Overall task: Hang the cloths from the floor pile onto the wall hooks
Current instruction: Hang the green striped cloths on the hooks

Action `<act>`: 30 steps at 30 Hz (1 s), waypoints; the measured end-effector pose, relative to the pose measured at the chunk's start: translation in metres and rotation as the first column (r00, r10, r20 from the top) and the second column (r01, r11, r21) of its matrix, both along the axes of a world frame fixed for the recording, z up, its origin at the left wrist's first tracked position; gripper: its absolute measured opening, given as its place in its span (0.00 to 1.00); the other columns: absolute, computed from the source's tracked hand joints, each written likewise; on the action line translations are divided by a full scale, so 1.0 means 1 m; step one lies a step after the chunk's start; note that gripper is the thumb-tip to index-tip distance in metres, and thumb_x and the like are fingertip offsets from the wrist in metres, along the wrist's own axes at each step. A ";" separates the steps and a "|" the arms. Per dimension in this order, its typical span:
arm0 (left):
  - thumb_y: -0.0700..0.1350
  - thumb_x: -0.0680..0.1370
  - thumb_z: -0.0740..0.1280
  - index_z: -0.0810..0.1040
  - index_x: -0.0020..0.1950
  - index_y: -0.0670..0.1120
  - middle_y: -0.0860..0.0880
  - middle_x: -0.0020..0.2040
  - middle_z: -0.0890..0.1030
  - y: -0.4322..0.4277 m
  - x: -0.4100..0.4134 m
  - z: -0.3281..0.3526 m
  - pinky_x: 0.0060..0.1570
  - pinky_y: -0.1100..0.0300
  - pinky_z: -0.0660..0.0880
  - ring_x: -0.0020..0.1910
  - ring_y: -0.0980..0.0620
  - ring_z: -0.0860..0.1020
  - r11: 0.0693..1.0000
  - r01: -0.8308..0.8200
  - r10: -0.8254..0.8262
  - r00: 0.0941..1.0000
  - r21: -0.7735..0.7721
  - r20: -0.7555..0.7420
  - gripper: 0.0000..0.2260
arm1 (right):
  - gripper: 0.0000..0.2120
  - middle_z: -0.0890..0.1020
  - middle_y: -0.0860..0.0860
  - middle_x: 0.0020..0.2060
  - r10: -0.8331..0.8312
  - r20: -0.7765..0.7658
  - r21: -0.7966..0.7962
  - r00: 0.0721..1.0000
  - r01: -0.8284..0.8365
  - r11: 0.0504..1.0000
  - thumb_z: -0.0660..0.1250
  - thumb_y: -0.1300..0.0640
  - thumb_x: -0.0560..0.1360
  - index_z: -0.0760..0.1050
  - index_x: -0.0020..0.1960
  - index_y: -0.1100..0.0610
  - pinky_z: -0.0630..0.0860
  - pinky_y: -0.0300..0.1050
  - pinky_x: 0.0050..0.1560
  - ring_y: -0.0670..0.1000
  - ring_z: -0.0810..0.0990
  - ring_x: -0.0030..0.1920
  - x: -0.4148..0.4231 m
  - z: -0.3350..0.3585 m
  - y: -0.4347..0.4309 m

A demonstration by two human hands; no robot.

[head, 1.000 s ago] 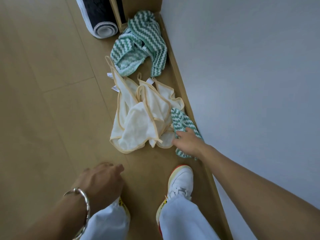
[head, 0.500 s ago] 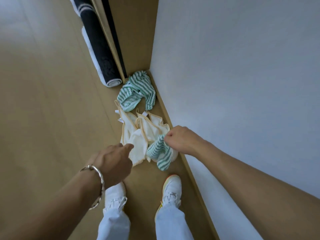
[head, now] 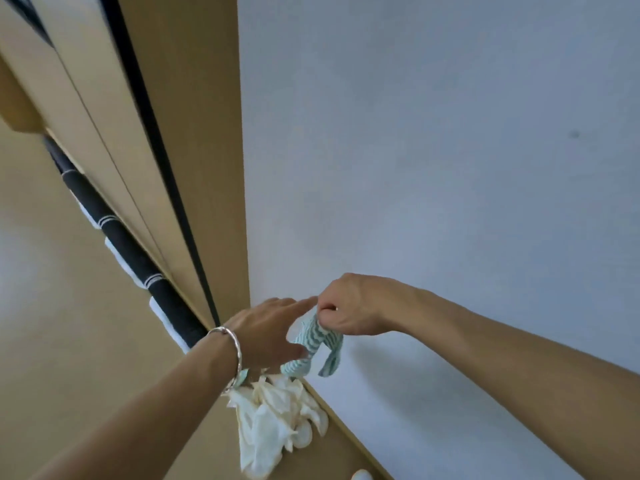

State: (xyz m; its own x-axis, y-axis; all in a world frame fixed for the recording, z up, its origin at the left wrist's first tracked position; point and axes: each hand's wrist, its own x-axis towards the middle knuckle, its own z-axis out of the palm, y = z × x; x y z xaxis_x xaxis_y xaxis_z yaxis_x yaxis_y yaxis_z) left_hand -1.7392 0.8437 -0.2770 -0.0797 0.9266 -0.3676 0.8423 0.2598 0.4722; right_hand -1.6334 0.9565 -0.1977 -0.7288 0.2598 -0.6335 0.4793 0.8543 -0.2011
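Observation:
A green-and-white zigzag cloth [head: 313, 344] hangs in the air in front of the pale wall, gripped at its top by my right hand [head: 349, 308]. My left hand [head: 270, 332], with a silver bracelet at the wrist, reaches in from the left with straight fingers and touches the cloth's side. Below them on the wooden floor lies a pile of cream cloths with tan edging [head: 277, 420]. No wall hook is in view.
The pale wall [head: 433, 168] fills the right side. A wooden cabinet or door panel [head: 166, 133] stands at the corner, with a black-and-white rolled mat [head: 138, 268] leaning beside it. A white shoe tip [head: 362, 475] shows at the bottom edge.
My right hand has lifted the zigzag cloth off the floor pile to well above it. My left hand has come up to touch it. The view has tilted upward.

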 end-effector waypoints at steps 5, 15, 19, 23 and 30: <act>0.56 0.74 0.65 0.78 0.54 0.51 0.51 0.52 0.82 0.018 0.028 0.155 0.46 0.58 0.73 0.51 0.48 0.78 0.949 0.229 -0.192 0.965 0.218 -0.181 0.13 | 0.12 0.78 0.53 0.45 0.046 -0.015 0.209 0.999 -0.042 0.977 0.54 0.54 0.80 0.75 0.48 0.56 0.67 0.41 0.33 0.53 0.75 0.41 0.033 0.148 -0.025; 0.48 0.75 0.65 0.67 0.39 0.56 0.56 0.30 0.71 0.068 0.185 0.338 0.28 0.68 0.62 0.30 0.58 0.70 0.633 0.662 -0.579 0.749 0.401 -0.322 0.08 | 0.11 0.70 0.48 0.39 -0.337 -0.182 0.491 0.924 0.382 0.783 0.56 0.64 0.78 0.72 0.57 0.55 0.64 0.42 0.31 0.52 0.71 0.41 0.234 0.295 -0.060; 0.47 0.75 0.65 0.74 0.52 0.54 0.57 0.33 0.72 0.062 0.277 0.363 0.32 0.67 0.65 0.32 0.61 0.71 0.521 0.770 -0.691 0.634 0.368 -0.347 0.06 | 0.16 0.73 0.50 0.41 -0.588 -0.262 0.440 0.765 0.637 0.633 0.58 0.61 0.79 0.62 0.66 0.51 0.70 0.45 0.35 0.52 0.74 0.40 0.334 0.315 -0.103; 0.44 0.75 0.61 0.80 0.48 0.48 0.52 0.37 0.76 0.048 0.354 0.377 0.37 0.62 0.71 0.38 0.52 0.76 0.462 0.830 -0.665 0.557 0.311 -0.498 0.08 | 0.11 0.74 0.50 0.44 -0.656 -0.286 0.513 0.698 0.690 0.511 0.56 0.58 0.79 0.73 0.59 0.54 0.70 0.46 0.43 0.52 0.72 0.45 0.423 0.334 -0.158; 0.48 0.76 0.58 0.68 0.35 0.50 0.52 0.35 0.73 -0.034 0.517 0.401 0.35 0.60 0.67 0.38 0.49 0.74 0.324 0.859 -0.604 0.510 0.396 -0.613 0.10 | 0.07 0.69 0.46 0.36 -0.813 -0.366 0.525 0.453 0.821 0.222 0.55 0.56 0.79 0.72 0.51 0.55 0.66 0.44 0.37 0.51 0.71 0.42 0.601 0.350 -0.304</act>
